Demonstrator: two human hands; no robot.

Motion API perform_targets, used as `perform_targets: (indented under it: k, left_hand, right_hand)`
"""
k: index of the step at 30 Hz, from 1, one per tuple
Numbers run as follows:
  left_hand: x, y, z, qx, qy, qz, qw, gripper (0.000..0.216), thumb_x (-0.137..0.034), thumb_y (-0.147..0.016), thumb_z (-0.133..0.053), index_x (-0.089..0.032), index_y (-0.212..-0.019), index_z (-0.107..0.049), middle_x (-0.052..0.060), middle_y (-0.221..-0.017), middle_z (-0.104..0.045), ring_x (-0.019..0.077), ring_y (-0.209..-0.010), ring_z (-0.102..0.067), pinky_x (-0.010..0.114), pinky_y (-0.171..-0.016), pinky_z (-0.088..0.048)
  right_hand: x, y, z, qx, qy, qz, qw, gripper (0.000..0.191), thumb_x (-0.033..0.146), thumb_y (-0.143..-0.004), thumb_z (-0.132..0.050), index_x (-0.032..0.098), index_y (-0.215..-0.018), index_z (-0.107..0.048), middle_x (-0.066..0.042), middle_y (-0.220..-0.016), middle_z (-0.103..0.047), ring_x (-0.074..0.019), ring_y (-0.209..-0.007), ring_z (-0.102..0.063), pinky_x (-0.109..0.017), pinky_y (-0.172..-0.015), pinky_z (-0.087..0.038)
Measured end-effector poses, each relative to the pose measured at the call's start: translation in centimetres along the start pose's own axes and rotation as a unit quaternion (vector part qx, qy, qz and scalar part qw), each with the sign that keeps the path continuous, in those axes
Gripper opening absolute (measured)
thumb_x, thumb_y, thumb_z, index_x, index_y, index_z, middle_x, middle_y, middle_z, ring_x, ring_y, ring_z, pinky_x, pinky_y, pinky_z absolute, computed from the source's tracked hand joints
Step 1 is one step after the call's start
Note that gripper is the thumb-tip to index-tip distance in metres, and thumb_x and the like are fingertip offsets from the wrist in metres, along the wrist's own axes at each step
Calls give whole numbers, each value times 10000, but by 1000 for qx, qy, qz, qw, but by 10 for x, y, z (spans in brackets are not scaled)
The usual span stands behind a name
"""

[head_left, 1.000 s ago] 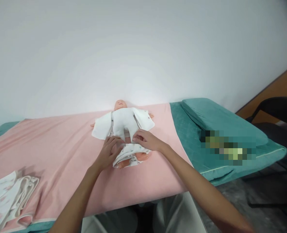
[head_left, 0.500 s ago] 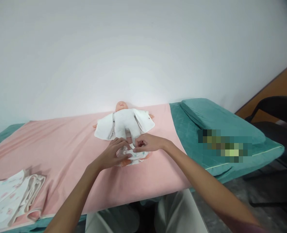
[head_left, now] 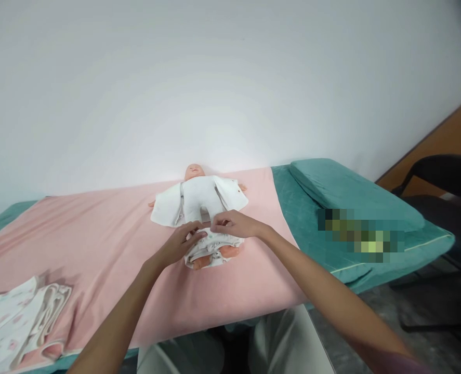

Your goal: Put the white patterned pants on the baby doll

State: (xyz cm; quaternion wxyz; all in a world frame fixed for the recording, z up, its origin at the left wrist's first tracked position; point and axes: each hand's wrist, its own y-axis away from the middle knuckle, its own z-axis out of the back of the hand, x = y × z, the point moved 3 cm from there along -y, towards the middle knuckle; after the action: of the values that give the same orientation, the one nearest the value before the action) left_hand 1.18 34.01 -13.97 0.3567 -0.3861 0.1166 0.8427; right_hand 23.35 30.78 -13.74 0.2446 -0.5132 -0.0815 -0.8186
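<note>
A baby doll (head_left: pixel 195 171) lies on its back on a pink sheet (head_left: pixel 109 234), head toward the wall. A white garment (head_left: pixel 199 200) lies open over its chest. A patterned white diaper or cloth (head_left: pixel 210 248) wraps its hips, with the legs poking out below. My left hand (head_left: pixel 181 243) rests on the left side of that cloth, fingers curled on it. My right hand (head_left: pixel 230 224) pinches the cloth's top edge at the doll's waist.
Folded patterned cloths (head_left: pixel 17 322) lie at the sheet's near left corner. A teal mattress (head_left: pixel 312 208) with a teal pillow (head_left: pixel 351 195) extends right. A dark chair (head_left: pixel 444 179) stands at far right. A white wall is behind.
Both hands have shifted a little at the doll's waist. The cloth over the hips has been pulled up and spread wider, and the right hand moved slightly left and up.
</note>
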Motion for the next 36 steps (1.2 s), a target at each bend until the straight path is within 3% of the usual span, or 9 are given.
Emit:
perform_targets:
  k: [6,11,14,17,21,27,33,36]
  left_hand:
    - [17,-12,5,-130,31,39,990,395,-598,-973,-599,-216,-899,-673,-12,-764,-634,171,-719,-547,284,-676,-409]
    - [44,-13,3,-213,42,95,972,410,-609,-880,-712,-205,-826,-661,-18,-697,-612,163,-681,-529,276,-649,-400]
    - [55,-16,1,-220,79,99,967,416,-598,-857,-734,-198,-806,-631,-14,-718,-617,164,-712,-539,272,-665,-407]
    - [60,-26,4,-219,99,93,966,409,-582,-863,-730,-192,-801,-623,-11,-725,-609,162,-718,-527,268,-660,-398]
    - [72,-41,6,-243,153,109,952,441,-587,-878,-713,-179,-758,-596,-8,-723,-575,152,-715,-503,263,-653,-384]
    - [90,-43,-6,-245,182,141,942,508,-651,-945,-581,-186,-742,-561,-5,-696,-538,160,-690,-478,282,-642,-376]
    - [72,-63,25,-303,16,86,949,497,-563,-972,-575,-203,-656,-444,-23,-617,-431,144,-635,-406,288,-619,-309]
    - [83,-73,30,-312,45,113,942,562,-647,-973,-523,-206,-640,-419,-15,-610,-407,148,-635,-391,289,-600,-302]
  right_hand:
    - [-19,-25,2,-99,52,-17,994,527,633,-1013,-515,180,-744,-528,51,-677,-452,-113,-671,-416,-256,-633,-288]
    - [-42,-30,1,-153,124,1,980,530,605,-1048,-474,180,-741,-553,34,-713,-519,-128,-712,-486,-266,-692,-337]
    - [-48,-29,-1,-183,129,48,973,429,562,-1039,-533,188,-888,-680,-17,-914,-619,-159,-869,-579,-289,-823,-409]
    - [-51,-35,0,-192,120,65,972,361,546,-1006,-601,211,-981,-734,-49,-1034,-620,-179,-960,-601,-308,-879,-436]
    - [-67,-51,8,-232,59,40,970,434,613,-972,-604,195,-875,-666,-28,-913,-588,-174,-859,-559,-293,-769,-419]
    - [-108,-62,5,-283,-56,-62,955,596,782,-941,-489,207,-791,-527,23,-725,-439,-158,-731,-427,-281,-687,-360]
    - [-75,-86,24,-334,13,11,942,613,766,-953,-515,206,-705,-492,-20,-787,-504,-185,-825,-477,-299,-770,-393]
    - [-85,-96,29,-292,-87,-75,949,646,819,-900,-548,205,-717,-472,3,-711,-478,-157,-707,-453,-280,-667,-366]
